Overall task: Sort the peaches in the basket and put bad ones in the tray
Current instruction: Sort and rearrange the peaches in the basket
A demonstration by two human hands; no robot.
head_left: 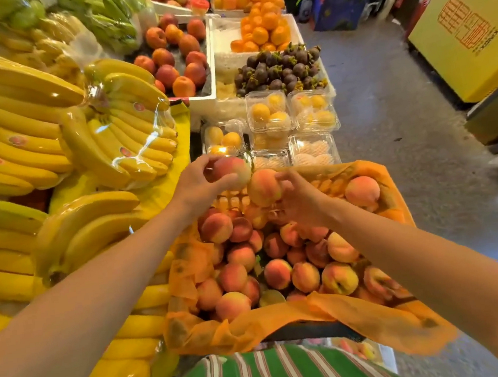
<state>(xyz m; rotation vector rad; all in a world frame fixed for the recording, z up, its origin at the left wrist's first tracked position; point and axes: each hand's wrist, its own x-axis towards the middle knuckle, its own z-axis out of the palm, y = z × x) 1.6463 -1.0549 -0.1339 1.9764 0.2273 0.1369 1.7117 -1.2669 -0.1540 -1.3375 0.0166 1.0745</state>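
Market stall, basket point(376, 319) below: your left hand point(194, 185) grips one peach point(231, 169), right hand point(299, 201) another peach point(263, 187). Likely soft, bruisable; cup whole fruit, don't squeeze.

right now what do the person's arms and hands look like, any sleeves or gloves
The left hand and right hand are bare: no gloves, rings or watch visible. The forearms are uncovered to the picture's edge, so no sleeves show. Below them is a green garment with pinkish and white stripes.
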